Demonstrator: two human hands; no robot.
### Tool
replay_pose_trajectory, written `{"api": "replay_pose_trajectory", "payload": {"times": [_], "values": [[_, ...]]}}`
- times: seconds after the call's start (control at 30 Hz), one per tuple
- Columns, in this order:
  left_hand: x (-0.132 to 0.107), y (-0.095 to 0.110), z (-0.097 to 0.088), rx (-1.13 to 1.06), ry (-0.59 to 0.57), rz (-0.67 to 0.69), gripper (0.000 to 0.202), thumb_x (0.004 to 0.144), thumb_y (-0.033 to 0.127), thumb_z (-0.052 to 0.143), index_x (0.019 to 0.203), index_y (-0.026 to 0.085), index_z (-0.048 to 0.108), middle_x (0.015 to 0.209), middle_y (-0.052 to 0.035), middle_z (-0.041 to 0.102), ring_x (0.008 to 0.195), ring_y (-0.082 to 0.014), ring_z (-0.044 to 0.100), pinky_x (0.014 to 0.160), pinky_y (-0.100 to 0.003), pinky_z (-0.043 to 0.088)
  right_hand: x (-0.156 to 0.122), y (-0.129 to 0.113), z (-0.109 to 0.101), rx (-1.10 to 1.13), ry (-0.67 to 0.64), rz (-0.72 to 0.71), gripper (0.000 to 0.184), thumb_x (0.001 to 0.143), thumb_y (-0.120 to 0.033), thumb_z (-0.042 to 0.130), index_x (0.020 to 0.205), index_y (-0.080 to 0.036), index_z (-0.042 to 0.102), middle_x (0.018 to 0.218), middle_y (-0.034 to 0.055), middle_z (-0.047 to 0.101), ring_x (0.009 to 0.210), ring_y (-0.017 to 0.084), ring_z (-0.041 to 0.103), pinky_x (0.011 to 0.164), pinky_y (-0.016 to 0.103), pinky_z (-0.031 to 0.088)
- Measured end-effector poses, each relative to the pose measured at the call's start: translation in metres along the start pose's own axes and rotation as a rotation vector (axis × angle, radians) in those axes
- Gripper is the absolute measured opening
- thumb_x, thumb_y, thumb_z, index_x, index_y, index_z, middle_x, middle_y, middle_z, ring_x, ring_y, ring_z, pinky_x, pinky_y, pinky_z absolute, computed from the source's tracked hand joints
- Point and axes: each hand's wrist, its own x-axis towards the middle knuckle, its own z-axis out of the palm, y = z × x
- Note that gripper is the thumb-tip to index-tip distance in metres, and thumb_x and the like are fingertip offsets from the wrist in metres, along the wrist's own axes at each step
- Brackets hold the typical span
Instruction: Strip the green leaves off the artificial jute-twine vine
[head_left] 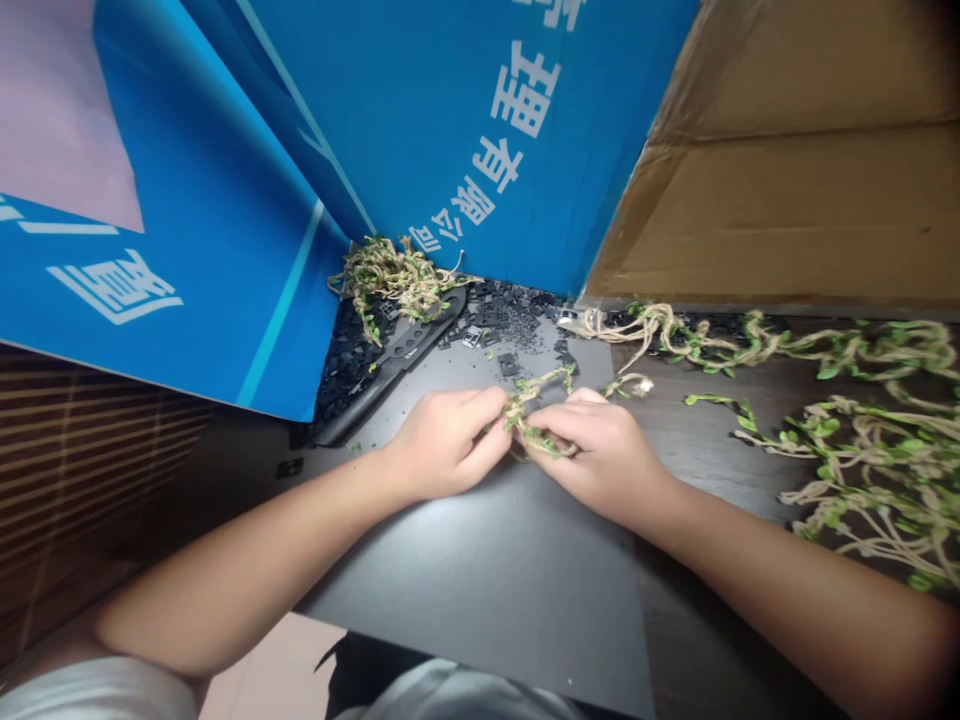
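My left hand (pixel 454 440) and my right hand (pixel 600 445) meet over the grey board (pixel 480 560). Between them is a twisted piece of beige twine with small green leaves (pixel 517 408). Both sets of fingers are pinched on this leafy twine, the left at its left side and the right at its lower right. One stretch of it rises above the fingertips. Just beyond my right hand, a loose twine end (pixel 634 384) lies on the surface. Parts of the twine are hidden by my fingers.
A tangled heap of leafy twine (pixel 394 275) sits at the back beside a black-handled tool (pixel 390 365), among small black chips (pixel 510 315). More leafy twine (pixel 885 460) spreads over the dark wooden table at right. Blue printed panels (pixel 450 110) and brown cardboard (pixel 795 170) stand behind.
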Motion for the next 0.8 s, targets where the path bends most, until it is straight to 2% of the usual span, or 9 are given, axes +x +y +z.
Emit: {"api": "replay_pose_trajectory", "payload": {"times": [0.1, 0.2, 0.3, 0.37, 0.43, 0.57, 0.63, 0.8], "values": [[-0.0001, 0.0001, -0.0003, -0.001, 0.030, -0.018, 0.026, 0.100, 0.024, 0.045, 0.074, 0.021, 0.042, 0.061, 0.0041, 0.045, 0.052, -0.0112, 0.040, 0.052, -0.026, 0.031, 0.0009, -0.0023, -0.0001, -0.029, -0.019, 0.031, 0.026, 0.097, -0.023, 0.061, 0.071, -0.019, 0.056, 0.058, -0.0061, 0.054, 0.053, 0.009, 0.040, 0.071, 0.028, 0.033], [-0.0001, 0.0002, -0.0012, 0.005, 0.055, -0.041, 0.023, 0.099, 0.023, 0.047, 0.076, 0.020, 0.045, 0.061, 0.0042, 0.046, 0.052, -0.0106, 0.041, 0.052, -0.025, 0.032, 0.0007, -0.0048, -0.0005, -0.055, -0.078, 0.052, 0.030, 0.098, -0.027, 0.059, 0.071, -0.019, 0.051, 0.056, -0.0070, 0.049, 0.052, 0.009, 0.038, 0.070, 0.029, 0.032], [-0.0001, 0.0000, -0.0023, -0.006, 0.075, -0.049, 0.021, 0.099, 0.021, 0.047, 0.077, 0.019, 0.047, 0.062, 0.0042, 0.048, 0.053, -0.0102, 0.043, 0.053, -0.024, 0.033, -0.0016, -0.0057, -0.0002, -0.067, -0.154, 0.073, 0.030, 0.099, -0.040, 0.061, 0.078, -0.019, 0.055, 0.055, -0.0078, 0.046, 0.051, 0.010, 0.039, 0.070, 0.029, 0.032], [-0.0002, -0.0005, -0.0029, -0.010, 0.099, -0.049, 0.022, 0.099, 0.021, 0.048, 0.076, 0.020, 0.045, 0.062, 0.0046, 0.047, 0.053, -0.0098, 0.042, 0.053, -0.024, 0.031, -0.0035, -0.0049, 0.0007, -0.107, -0.150, 0.096, 0.029, 0.098, -0.047, 0.062, 0.087, -0.020, 0.061, 0.054, -0.0080, 0.044, 0.051, 0.011, 0.039, 0.068, 0.030, 0.030], [-0.0004, -0.0011, -0.0032, -0.012, 0.111, -0.055, 0.024, 0.099, 0.020, 0.048, 0.076, 0.020, 0.043, 0.062, 0.0050, 0.045, 0.052, -0.0094, 0.040, 0.052, -0.024, 0.030, -0.0046, -0.0033, 0.0018, -0.127, -0.123, 0.102, 0.027, 0.099, -0.047, 0.061, 0.093, -0.021, 0.064, 0.053, -0.0077, 0.045, 0.052, 0.012, 0.040, 0.067, 0.030, 0.030], [-0.0003, -0.0016, -0.0026, -0.008, 0.116, -0.061, 0.025, 0.099, 0.020, 0.049, 0.075, 0.020, 0.041, 0.061, 0.0054, 0.043, 0.052, -0.0092, 0.038, 0.052, -0.025, 0.029, -0.0037, -0.0017, 0.0022, -0.057, -0.139, 0.042, 0.034, 0.103, -0.032, 0.054, 0.072, -0.019, 0.058, 0.057, -0.0060, 0.054, 0.053, 0.009, 0.043, 0.069, 0.029, 0.031], [0.0002, -0.0014, -0.0020, -0.006, 0.125, -0.065, 0.026, 0.098, 0.021, 0.049, 0.074, 0.020, 0.039, 0.061, 0.0055, 0.042, 0.051, -0.0095, 0.036, 0.052, -0.025, 0.028, -0.0027, -0.0031, 0.0012, -0.063, -0.149, 0.024, 0.033, 0.102, -0.029, 0.055, 0.070, -0.019, 0.055, 0.057, -0.0058, 0.054, 0.053, 0.010, 0.042, 0.069, 0.029, 0.031], [0.0009, -0.0004, -0.0013, -0.016, 0.123, -0.052, 0.025, 0.099, 0.020, 0.048, 0.075, 0.020, 0.041, 0.061, 0.0051, 0.043, 0.052, -0.0098, 0.038, 0.052, -0.024, 0.030, -0.0032, -0.0059, 0.0004, -0.117, -0.135, 0.074, 0.030, 0.096, -0.048, 0.065, 0.084, -0.021, 0.064, 0.054, -0.0044, 0.050, 0.057, 0.014, 0.043, 0.063, 0.029, 0.031]]}}
